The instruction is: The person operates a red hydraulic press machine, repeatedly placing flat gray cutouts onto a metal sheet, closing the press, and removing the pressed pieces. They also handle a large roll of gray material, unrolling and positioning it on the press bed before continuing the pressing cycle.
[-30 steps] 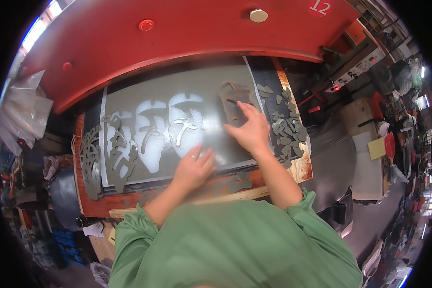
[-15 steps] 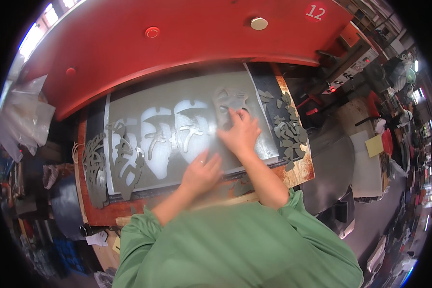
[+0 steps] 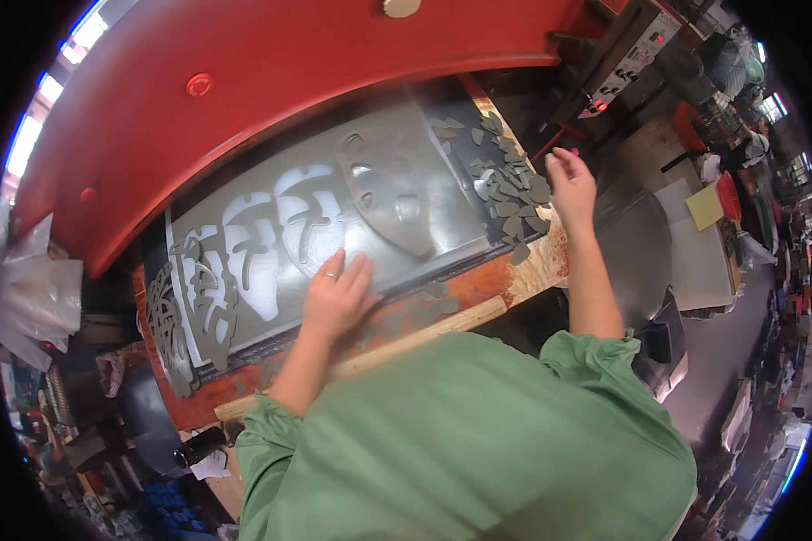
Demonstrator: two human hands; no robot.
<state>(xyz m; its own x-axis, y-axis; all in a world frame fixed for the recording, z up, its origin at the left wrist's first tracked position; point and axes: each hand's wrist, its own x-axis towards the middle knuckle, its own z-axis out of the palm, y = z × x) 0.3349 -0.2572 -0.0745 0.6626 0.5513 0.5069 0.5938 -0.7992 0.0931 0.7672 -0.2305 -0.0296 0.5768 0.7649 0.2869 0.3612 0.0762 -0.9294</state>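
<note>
My left hand [image 3: 338, 293] rests near the front edge of a grey sheet [image 3: 244, 203], palm down with fingers stretched out. Right of its fingertips lies a shiny grey, shield-shaped piece [image 3: 397, 209] with several holes, resembling a cutting die. White mask-like cut-out shapes [image 3: 302, 216] show in the sheet to its left. Away from the sheet, my right hand [image 3: 572, 185] is raised beside a heap of small dark grey scraps [image 3: 505, 180] at the table's right end. Its fingers are curled together; whether anything small is between them is hidden.
Grey lattice-like offcuts [image 3: 167, 316] are stacked at the table's left end. Behind the table stands a red machine body [image 3: 298, 54] with a red button [image 3: 198, 85]. A control panel [image 3: 627, 68] stands at the back right, and a wooden strip [image 3: 424, 334] edges the front.
My right hand has left the grey shield-shaped piece and moved right, past the scraps. My left hand has settled on the sheet's front part. The whole view has shifted.
</note>
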